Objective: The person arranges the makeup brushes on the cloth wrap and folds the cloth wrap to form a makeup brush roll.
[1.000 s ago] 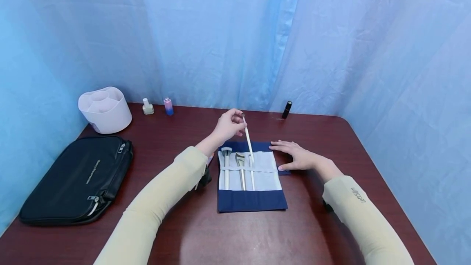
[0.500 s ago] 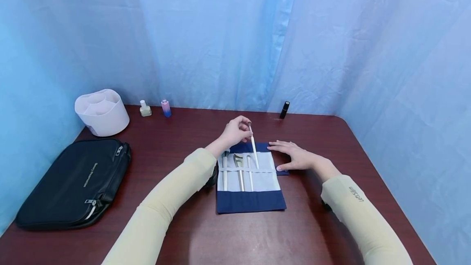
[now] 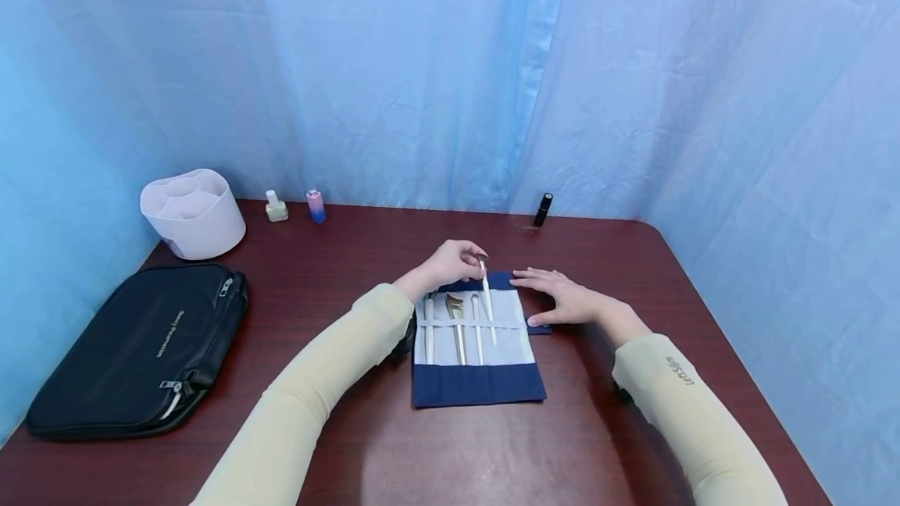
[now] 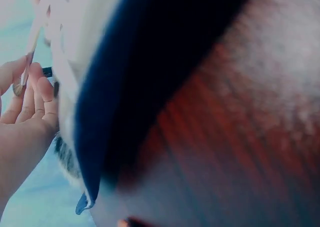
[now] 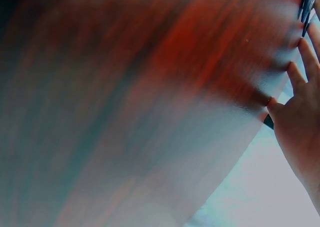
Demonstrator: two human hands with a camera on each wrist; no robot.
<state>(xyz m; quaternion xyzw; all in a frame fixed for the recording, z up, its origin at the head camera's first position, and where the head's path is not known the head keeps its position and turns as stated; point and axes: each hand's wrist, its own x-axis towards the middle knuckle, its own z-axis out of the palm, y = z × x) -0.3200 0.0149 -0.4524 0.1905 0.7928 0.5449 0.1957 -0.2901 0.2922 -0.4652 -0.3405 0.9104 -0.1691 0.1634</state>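
Observation:
A navy and white cloth brush roll [image 3: 478,377] lies flat in the middle of the table. Three brushes [image 3: 458,322] sit under its white strap. My left hand [image 3: 453,260] pinches the top end of a thin white brush [image 3: 487,299], whose lower end passes under the strap at the right of the others. In the left wrist view the left hand [image 4: 27,99] holds that brush [image 4: 31,47] beside the roll's navy edge [image 4: 130,97]. My right hand [image 3: 562,297] lies flat with straight fingers on the roll's right edge; the right wrist view shows its fingers [image 5: 300,102] on the table.
A black zipped bag [image 3: 141,346] lies at the left. A white divided organiser [image 3: 191,213] stands at the back left, with two small bottles [image 3: 295,207] beside it. A small black tube [image 3: 543,209] stands at the back. Blue curtain surrounds the dark red table [image 3: 351,428].
My left hand has come down toward the roll, sliding the thin white brush deeper under the strap. The right hand has stayed put on the roll's edge.

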